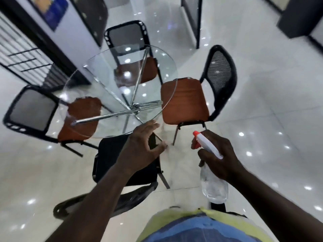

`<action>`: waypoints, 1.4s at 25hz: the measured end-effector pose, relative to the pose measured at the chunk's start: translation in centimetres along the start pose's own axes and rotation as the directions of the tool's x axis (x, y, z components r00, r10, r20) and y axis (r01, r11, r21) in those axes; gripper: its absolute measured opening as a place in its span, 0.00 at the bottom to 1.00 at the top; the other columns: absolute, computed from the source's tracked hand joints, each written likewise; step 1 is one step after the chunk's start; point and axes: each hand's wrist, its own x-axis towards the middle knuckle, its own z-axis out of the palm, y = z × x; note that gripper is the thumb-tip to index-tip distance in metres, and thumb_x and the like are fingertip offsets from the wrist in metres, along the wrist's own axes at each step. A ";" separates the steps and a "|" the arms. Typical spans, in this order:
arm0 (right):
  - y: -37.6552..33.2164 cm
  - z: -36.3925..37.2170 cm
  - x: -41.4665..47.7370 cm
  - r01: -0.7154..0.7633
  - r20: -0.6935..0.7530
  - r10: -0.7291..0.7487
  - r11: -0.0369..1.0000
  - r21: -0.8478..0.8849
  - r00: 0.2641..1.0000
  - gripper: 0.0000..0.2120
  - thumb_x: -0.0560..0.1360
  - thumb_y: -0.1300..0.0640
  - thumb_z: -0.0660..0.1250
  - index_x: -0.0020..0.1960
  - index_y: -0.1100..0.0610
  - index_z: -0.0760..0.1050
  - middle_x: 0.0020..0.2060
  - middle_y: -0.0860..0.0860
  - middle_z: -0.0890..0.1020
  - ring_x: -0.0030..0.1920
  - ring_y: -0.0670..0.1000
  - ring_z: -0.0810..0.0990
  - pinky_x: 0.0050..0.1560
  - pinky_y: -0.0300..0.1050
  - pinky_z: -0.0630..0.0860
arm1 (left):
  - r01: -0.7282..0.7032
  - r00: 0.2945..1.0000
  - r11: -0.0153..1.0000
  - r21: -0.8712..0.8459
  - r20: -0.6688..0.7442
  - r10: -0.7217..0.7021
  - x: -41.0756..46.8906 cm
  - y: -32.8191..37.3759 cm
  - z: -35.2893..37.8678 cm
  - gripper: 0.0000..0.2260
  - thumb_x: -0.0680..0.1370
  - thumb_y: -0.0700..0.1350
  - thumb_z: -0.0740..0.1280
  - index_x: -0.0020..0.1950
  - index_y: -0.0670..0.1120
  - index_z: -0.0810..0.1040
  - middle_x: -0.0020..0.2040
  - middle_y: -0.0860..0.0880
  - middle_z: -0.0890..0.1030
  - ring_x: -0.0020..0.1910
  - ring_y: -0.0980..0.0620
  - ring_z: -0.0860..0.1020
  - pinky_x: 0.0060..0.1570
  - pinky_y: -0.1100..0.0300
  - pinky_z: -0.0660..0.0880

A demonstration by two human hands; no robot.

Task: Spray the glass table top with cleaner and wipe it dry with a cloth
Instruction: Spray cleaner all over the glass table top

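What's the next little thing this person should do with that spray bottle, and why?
Probably carry the spray bottle forward over the glass table top and squeeze: the right hand grips it short of the glass, nozzle aimed that way.

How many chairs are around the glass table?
4: far chair, right chair, left chair, and near chair beneath the left hand. None seems hidden.

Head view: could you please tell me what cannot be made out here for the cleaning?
Cloth: none shows in the head view.
Spray bottle fill level: blurred, neck covered by the right hand.
Glass table top, wet or dry: lost in glare and motion blur.
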 end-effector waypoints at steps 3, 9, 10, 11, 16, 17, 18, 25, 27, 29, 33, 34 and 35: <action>1.7 -1.1 4.1 -0.013 0.157 0.011 1.000 0.015 0.987 0.11 0.70 0.62 0.67 0.50 0.64 0.80 0.44 0.62 0.83 0.35 0.63 0.82 0.31 0.62 0.84 | 0.141 0.989 0.989 0.055 -0.045 -0.138 0.4 0.8 0.4 0.30 0.76 0.58 0.74 0.76 0.50 0.74 0.78 0.54 0.71 0.77 0.60 0.64 0.76 0.66 0.55; 2.8 0.5 14.1 0.046 0.420 -0.047 0.999 0.013 0.906 0.15 0.69 0.57 0.69 0.53 0.64 0.81 0.44 0.63 0.84 0.38 0.65 0.85 0.34 0.62 0.86 | 0.394 0.913 0.919 -0.020 -0.107 -0.394 1.6 -1.4 1.4 0.31 0.76 0.63 0.70 0.77 0.54 0.71 0.79 0.58 0.68 0.77 0.62 0.61 0.78 0.57 0.60; 2.8 1.2 16.1 0.054 0.445 -0.055 0.998 0.014 0.894 0.13 0.70 0.60 0.69 0.53 0.63 0.82 0.44 0.61 0.85 0.38 0.64 0.85 0.35 0.61 0.86 | 0.421 0.900 0.906 -0.036 -0.106 -0.423 2.2 -2.6 1.7 0.31 0.76 0.63 0.70 0.77 0.54 0.71 0.79 0.58 0.68 0.77 0.62 0.61 0.79 0.56 0.60; 2.8 2.0 17.9 0.069 0.461 -0.065 0.998 0.009 0.885 0.12 0.70 0.64 0.68 0.53 0.62 0.82 0.44 0.60 0.85 0.38 0.63 0.86 0.36 0.61 0.86 | 0.440 0.891 0.897 -0.043 -0.104 -0.442 3.0 -3.7 1.9 0.31 0.77 0.63 0.70 0.77 0.54 0.71 0.79 0.58 0.68 0.77 0.62 0.61 0.79 0.55 0.60; 2.8 7.3 27.1 0.127 0.532 -0.044 0.985 -0.121 0.846 0.11 0.74 0.71 0.73 0.50 0.57 0.82 0.38 0.54 0.85 0.31 0.54 0.86 0.32 0.59 0.84 | 0.512 0.845 0.850 -0.126 -0.105 -0.525 7.4 -10.0 2.7 0.32 0.77 0.65 0.69 0.78 0.53 0.71 0.79 0.56 0.69 0.78 0.60 0.62 0.79 0.52 0.61; 2.6 8.2 28.6 0.148 0.539 -0.057 0.981 -0.128 0.841 0.10 0.74 0.70 0.73 0.49 0.56 0.82 0.37 0.53 0.84 0.30 0.53 0.86 0.30 0.54 0.83 | 0.523 0.836 0.839 -0.152 -0.101 -0.539 8.1 -11.0 2.7 0.32 0.77 0.65 0.68 0.78 0.53 0.71 0.78 0.56 0.69 0.78 0.60 0.62 0.79 0.52 0.61; 2.6 9.1 30.1 0.176 0.548 -0.076 0.975 -0.132 0.833 0.08 0.72 0.67 0.72 0.48 0.56 0.81 0.36 0.53 0.84 0.30 0.51 0.85 0.29 0.49 0.82 | 0.536 0.827 0.829 -0.160 -0.095 -0.554 8.8 -12.0 2.8 0.33 0.76 0.66 0.68 0.78 0.53 0.70 0.78 0.56 0.69 0.78 0.60 0.63 0.79 0.51 0.62; 8.4 13.4 38.4 0.226 0.648 0.049 0.915 -0.334 0.760 0.04 0.70 0.61 0.68 0.43 0.60 0.79 0.33 0.53 0.81 0.32 0.50 0.79 0.34 0.35 0.71 | 0.659 0.749 0.732 -0.176 0.065 -0.659 12.2 -16.2 6.4 0.35 0.76 0.65 0.67 0.79 0.50 0.69 0.80 0.54 0.67 0.79 0.56 0.64 0.78 0.54 0.62; 10.3 13.9 40.0 0.263 0.685 0.084 0.884 -0.386 0.724 0.03 0.72 0.63 0.71 0.41 0.57 0.78 0.31 0.49 0.79 0.33 0.47 0.78 0.34 0.32 0.67 | 0.691 0.723 0.711 -0.129 0.118 -0.681 13.2 -16.7 8.1 0.36 0.77 0.63 0.68 0.81 0.48 0.65 0.83 0.52 0.61 0.81 0.54 0.60 0.79 0.55 0.60; 11.6 14.3 41.1 0.286 0.721 0.099 0.874 -0.392 0.686 0.05 0.71 0.61 0.70 0.39 0.53 0.76 0.30 0.43 0.79 0.32 0.44 0.77 0.34 0.33 0.65 | 0.733 0.675 0.677 -0.068 0.193 -0.712 14.1 -16.9 9.5 0.39 0.78 0.62 0.68 0.83 0.45 0.60 0.85 0.49 0.52 0.83 0.51 0.54 0.80 0.54 0.58; 12.8 14.1 42.4 0.330 0.778 0.074 0.877 -0.348 0.624 0.09 0.69 0.59 0.68 0.45 0.61 0.81 0.31 0.45 0.80 0.36 0.49 0.78 0.36 0.45 0.72 | 0.798 0.555 0.601 0.037 0.345 -0.757 14.8 -16.5 11.8 0.43 0.79 0.61 0.66 0.84 0.43 0.50 0.85 0.45 0.43 0.84 0.47 0.46 0.81 0.48 0.52; 13.0 14.1 42.8 0.350 0.782 0.051 0.875 -0.336 0.621 0.10 0.69 0.60 0.69 0.47 0.64 0.82 0.33 0.49 0.81 0.39 0.52 0.78 0.39 0.49 0.73 | 0.803 0.539 0.594 0.049 0.365 -0.759 14.8 -16.5 11.9 0.43 0.79 0.61 0.66 0.85 0.43 0.48 0.85 0.45 0.42 0.84 0.47 0.45 0.82 0.47 0.51; 13.1 14.0 43.1 0.367 0.787 0.035 0.872 -0.325 0.615 0.11 0.69 0.61 0.70 0.49 0.66 0.82 0.36 0.55 0.83 0.41 0.54 0.78 0.42 0.52 0.73 | 0.807 0.527 0.588 0.058 0.378 -0.761 14.7 -16.5 12.0 0.43 0.79 0.61 0.65 0.85 0.43 0.47 0.85 0.45 0.42 0.84 0.47 0.44 0.82 0.47 0.51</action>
